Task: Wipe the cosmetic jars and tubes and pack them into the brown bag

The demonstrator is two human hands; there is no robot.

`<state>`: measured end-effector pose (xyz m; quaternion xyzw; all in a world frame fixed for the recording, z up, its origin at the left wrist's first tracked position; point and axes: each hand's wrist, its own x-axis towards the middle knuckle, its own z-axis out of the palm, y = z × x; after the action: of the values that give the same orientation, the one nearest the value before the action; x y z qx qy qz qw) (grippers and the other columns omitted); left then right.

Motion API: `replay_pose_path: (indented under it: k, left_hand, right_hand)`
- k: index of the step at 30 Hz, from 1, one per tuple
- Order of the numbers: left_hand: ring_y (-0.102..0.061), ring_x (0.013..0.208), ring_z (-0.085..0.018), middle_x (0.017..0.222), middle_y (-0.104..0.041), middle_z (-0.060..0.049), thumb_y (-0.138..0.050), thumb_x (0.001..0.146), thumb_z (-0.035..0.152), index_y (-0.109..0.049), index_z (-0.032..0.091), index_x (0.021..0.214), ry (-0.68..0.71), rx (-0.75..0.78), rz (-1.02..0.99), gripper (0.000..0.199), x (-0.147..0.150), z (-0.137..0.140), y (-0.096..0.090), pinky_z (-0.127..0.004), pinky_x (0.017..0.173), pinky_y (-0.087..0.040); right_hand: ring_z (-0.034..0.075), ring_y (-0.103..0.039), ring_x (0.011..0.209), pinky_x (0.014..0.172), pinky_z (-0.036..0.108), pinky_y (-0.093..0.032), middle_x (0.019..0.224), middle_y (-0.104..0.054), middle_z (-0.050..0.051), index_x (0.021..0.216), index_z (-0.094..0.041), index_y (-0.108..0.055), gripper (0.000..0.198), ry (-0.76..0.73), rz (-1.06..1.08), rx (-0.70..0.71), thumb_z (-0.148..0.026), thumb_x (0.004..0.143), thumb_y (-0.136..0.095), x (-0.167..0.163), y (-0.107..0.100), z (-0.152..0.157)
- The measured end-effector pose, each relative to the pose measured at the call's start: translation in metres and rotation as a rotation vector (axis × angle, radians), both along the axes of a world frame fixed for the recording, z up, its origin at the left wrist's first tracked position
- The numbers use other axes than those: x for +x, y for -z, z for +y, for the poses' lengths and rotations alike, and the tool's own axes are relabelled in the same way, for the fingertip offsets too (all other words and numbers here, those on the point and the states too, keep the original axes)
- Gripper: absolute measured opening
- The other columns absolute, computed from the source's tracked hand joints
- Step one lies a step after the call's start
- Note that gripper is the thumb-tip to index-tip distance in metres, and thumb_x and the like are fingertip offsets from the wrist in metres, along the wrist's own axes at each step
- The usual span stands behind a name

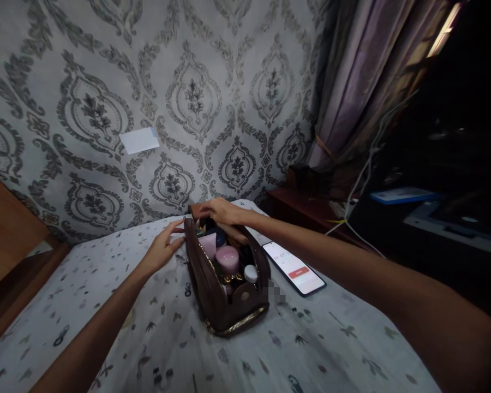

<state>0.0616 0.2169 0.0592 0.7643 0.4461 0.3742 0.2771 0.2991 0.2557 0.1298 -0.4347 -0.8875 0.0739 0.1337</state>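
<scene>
Both hands [163,248] [221,210] at pouch [213,295] rim

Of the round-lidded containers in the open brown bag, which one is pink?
The large jar mid-bag has the pink lid; the smaller one beside it, nearer the phone, is white-capped.

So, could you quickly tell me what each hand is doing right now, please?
Left hand: open, its fingers touching the near edge of the brown pouch, holding nothing.
Right hand: resting over the pouch's far end; cannot tell whether it grips anything.
</scene>
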Motion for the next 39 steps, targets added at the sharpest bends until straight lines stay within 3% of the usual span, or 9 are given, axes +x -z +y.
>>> replay_pose_path:
  k: [7,11,14,18,26,30,33,36,39]
  left_hand:
    - [-0.065,0.094,-0.024,0.109,-0.072,-0.010,-0.052,0.084,0.045,-0.059,0.017,0.123,-0.138,0.063,0.082,0.049,0.000,-0.037,-0.002,-0.030,0.069,-0.046]
    - [-0.063,0.100,-0.024,0.107,-0.071,-0.008,-0.052,0.087,0.045,-0.061,0.019,0.118,-0.147,0.044,0.043,0.042,-0.001,-0.062,-0.001,-0.031,0.077,-0.047]
    - [-0.063,0.101,-0.024,0.104,-0.070,-0.007,-0.054,0.087,0.045,-0.063,0.019,0.114,-0.156,0.021,0.006,0.039,-0.003,-0.079,0.004,-0.034,0.087,-0.047]
    - [-0.064,0.100,-0.024,0.101,-0.071,-0.007,-0.056,0.086,0.047,-0.064,0.019,0.110,-0.152,-0.027,-0.029,0.038,-0.004,-0.097,0.013,-0.036,0.094,-0.046]
    - [-0.066,0.097,-0.025,0.099,-0.073,-0.007,-0.056,0.086,0.048,-0.068,0.019,0.100,-0.126,-0.121,-0.034,0.034,-0.002,-0.120,0.033,-0.035,0.089,-0.050]
    - [-0.066,0.100,-0.026,0.103,-0.073,-0.007,-0.055,0.086,0.050,-0.069,0.021,0.100,-0.198,-0.137,-0.012,0.035,-0.016,-0.134,0.034,-0.034,0.087,-0.050]
    - [-0.066,0.091,-0.025,0.098,-0.074,-0.006,-0.057,0.084,0.053,-0.070,0.021,0.098,-0.281,-0.153,-0.011,0.037,-0.034,-0.143,0.036,-0.033,0.080,-0.051]
    - [-0.065,0.080,-0.025,0.090,-0.074,-0.006,-0.057,0.081,0.058,-0.072,0.021,0.092,-0.347,-0.159,-0.020,0.041,-0.051,-0.151,0.046,-0.033,0.074,-0.051]
    - [-0.065,0.082,-0.026,0.087,-0.073,-0.006,-0.060,0.078,0.060,-0.074,0.021,0.088,-0.406,-0.164,-0.064,0.043,-0.061,-0.159,0.060,-0.034,0.076,-0.051]
  right_hand:
    - [0.024,-0.062,0.105,0.090,0.030,-0.042,0.112,-0.071,0.013,0.112,-0.013,-0.071,0.026,0.093,-0.063,0.128,-0.021,0.094,-0.054,0.033,0.005,-0.045]
    - [0.030,-0.056,0.108,0.089,0.037,-0.040,0.116,-0.065,0.016,0.114,-0.013,-0.068,0.033,0.117,-0.285,0.331,-0.033,0.087,-0.066,0.038,0.008,-0.072]
    - [0.033,-0.053,0.111,0.088,0.040,-0.039,0.116,-0.066,0.017,0.118,-0.012,-0.065,0.037,0.106,-0.378,0.386,-0.029,0.086,-0.066,0.033,0.009,-0.082]
    - [0.034,-0.053,0.112,0.092,0.047,-0.036,0.114,-0.069,0.018,0.120,-0.011,-0.064,0.033,0.150,-0.433,0.403,-0.020,0.089,-0.057,0.024,0.012,-0.083]
    - [0.034,-0.057,0.111,0.105,0.060,-0.024,0.111,-0.072,0.015,0.132,-0.014,-0.059,0.041,0.183,-0.543,0.405,-0.017,0.092,-0.051,0.015,0.014,-0.082]
    - [0.035,-0.058,0.113,0.103,0.062,-0.025,0.118,-0.070,0.018,0.137,-0.014,-0.056,0.045,0.170,-0.517,0.360,-0.019,0.092,-0.052,0.018,0.013,-0.081]
    - [0.038,-0.057,0.115,0.104,0.065,-0.024,0.119,-0.069,0.020,0.139,-0.014,-0.055,0.048,0.160,-0.504,0.365,-0.018,0.091,-0.053,0.019,0.012,-0.082]
    - [0.039,-0.056,0.116,0.105,0.069,-0.019,0.119,-0.070,0.019,0.139,-0.015,-0.056,0.051,0.177,-0.540,0.351,-0.016,0.087,-0.056,0.014,0.009,-0.085]
    - [0.039,-0.056,0.117,0.107,0.071,-0.015,0.119,-0.071,0.017,0.136,-0.016,-0.058,0.050,0.204,-0.580,0.332,-0.016,0.085,-0.057,0.006,0.004,-0.087]
